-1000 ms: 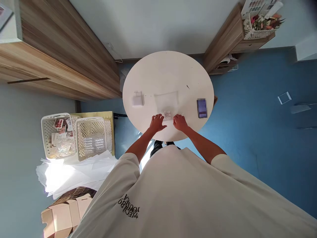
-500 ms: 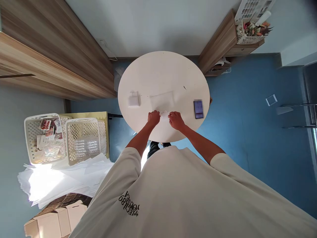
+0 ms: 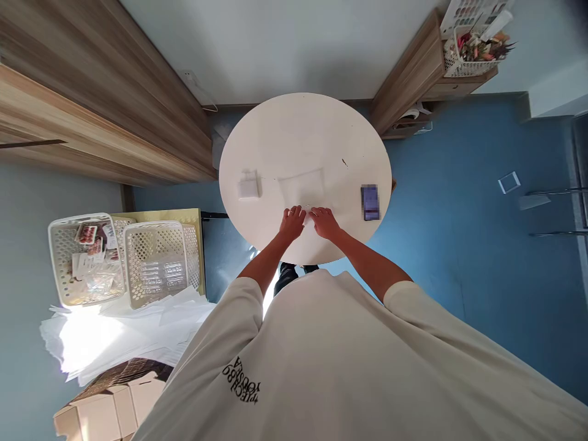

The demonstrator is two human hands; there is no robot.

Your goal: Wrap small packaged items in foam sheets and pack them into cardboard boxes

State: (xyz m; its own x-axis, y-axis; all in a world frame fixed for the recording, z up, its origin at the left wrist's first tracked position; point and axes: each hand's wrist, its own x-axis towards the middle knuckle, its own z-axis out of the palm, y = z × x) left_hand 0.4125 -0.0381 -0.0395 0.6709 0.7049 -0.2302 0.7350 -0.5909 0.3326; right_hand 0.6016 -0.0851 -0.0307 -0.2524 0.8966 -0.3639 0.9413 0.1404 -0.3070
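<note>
Closer together than half a second earlier, our left hand (image 3: 292, 223) and right hand (image 3: 325, 222) had narrowed their gap around a small clear piece (image 3: 307, 208), bringing both, we judged, to bear on one spot. It lay toward the six-o'clock side of the table (image 3: 303, 116), too covered for us to tell its long axis or heading. Our fingers were curled, tips nearly meeting; whether they gripped it, we could not tell. Beyond, at twelve, lay a clear sheet (image 3: 302, 186); at three, a phone (image 3: 370, 203).
</note>
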